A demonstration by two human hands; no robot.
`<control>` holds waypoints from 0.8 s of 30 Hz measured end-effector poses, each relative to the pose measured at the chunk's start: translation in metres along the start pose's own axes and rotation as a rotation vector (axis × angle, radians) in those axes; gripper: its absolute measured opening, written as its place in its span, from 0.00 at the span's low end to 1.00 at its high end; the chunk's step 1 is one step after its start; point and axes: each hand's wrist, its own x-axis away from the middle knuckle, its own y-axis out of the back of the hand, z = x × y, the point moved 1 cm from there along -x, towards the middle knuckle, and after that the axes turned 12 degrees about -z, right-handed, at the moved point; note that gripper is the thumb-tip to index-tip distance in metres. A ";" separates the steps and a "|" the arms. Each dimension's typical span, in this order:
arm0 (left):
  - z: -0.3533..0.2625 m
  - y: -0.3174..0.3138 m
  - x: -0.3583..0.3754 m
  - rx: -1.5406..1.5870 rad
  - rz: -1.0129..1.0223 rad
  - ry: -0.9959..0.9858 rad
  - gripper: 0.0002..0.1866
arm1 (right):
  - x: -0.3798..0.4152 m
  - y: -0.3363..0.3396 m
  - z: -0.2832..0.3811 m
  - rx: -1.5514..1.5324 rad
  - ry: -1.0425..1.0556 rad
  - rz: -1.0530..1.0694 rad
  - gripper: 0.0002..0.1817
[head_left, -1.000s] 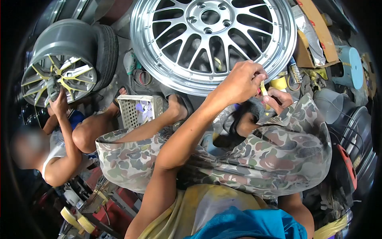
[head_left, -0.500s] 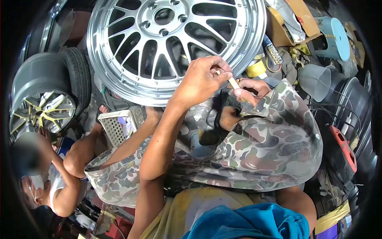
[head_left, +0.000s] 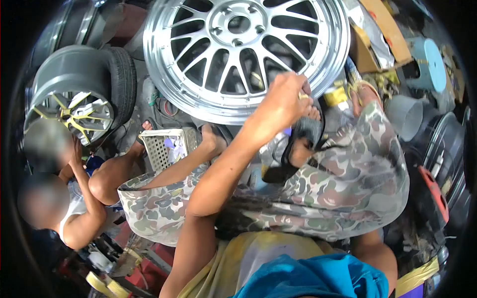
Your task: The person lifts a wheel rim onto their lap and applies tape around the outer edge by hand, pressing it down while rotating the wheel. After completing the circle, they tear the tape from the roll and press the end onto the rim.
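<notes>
The basket holds purple-and-white scraps; the box holds a silver packet. The wheel, silver and many-spoked, lies ahead, its near edge beside the left hand, whose curled fingers pinch yellow tape. The right hand sits past the roll, fingers partly spread, hold unclear. A gap parts the hands.

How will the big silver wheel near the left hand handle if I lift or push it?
The wheel looks stiff and probably heavy, judging by its broad metal face. Its shiny, smooth lip may feel slippery. Its round outline suggests it could roll if stood on edge.
</notes>
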 end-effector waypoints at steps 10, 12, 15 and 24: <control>-0.053 0.000 0.035 0.125 0.054 -0.124 0.10 | 0.046 -0.001 -0.008 -0.293 -0.432 -0.235 0.11; -0.063 0.004 0.038 0.080 0.069 -0.116 0.11 | 0.055 0.011 0.000 -0.406 -0.475 -0.310 0.11; -0.076 0.011 0.041 0.040 0.088 -0.108 0.13 | 0.064 0.036 0.012 -0.575 -0.506 -0.394 0.11; -0.095 0.017 0.051 -0.040 -0.003 -0.273 0.10 | 0.109 0.104 0.036 -0.838 -0.553 -0.588 0.12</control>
